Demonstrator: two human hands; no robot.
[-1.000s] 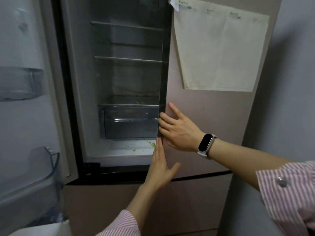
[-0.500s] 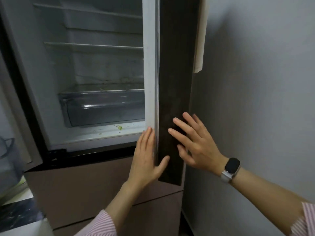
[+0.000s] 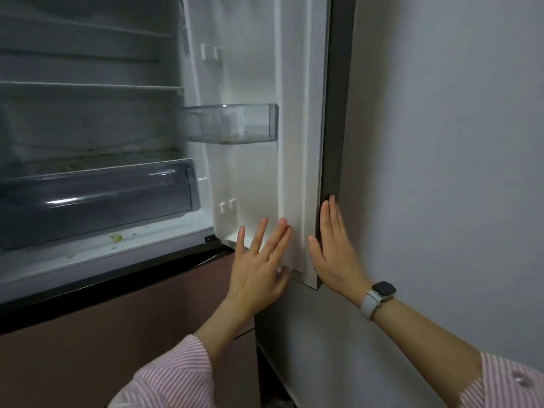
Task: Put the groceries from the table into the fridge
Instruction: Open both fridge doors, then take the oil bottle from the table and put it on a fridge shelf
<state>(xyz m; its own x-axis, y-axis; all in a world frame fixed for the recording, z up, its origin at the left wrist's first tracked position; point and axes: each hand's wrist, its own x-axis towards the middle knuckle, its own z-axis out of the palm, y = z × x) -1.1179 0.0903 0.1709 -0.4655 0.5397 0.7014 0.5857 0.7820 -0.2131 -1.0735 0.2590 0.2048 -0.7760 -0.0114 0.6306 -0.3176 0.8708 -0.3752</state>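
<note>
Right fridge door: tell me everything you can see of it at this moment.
The right fridge door stands swung wide open, near the grey wall. Its inner liner looks like white moulded plastic, with a dark outer edge. One clear, apparently empty bin hangs on it; small white clips sit above and below. The left hand lies flat on the liner's bottom corner; the right hand lies flat on the dark edge.
</note>
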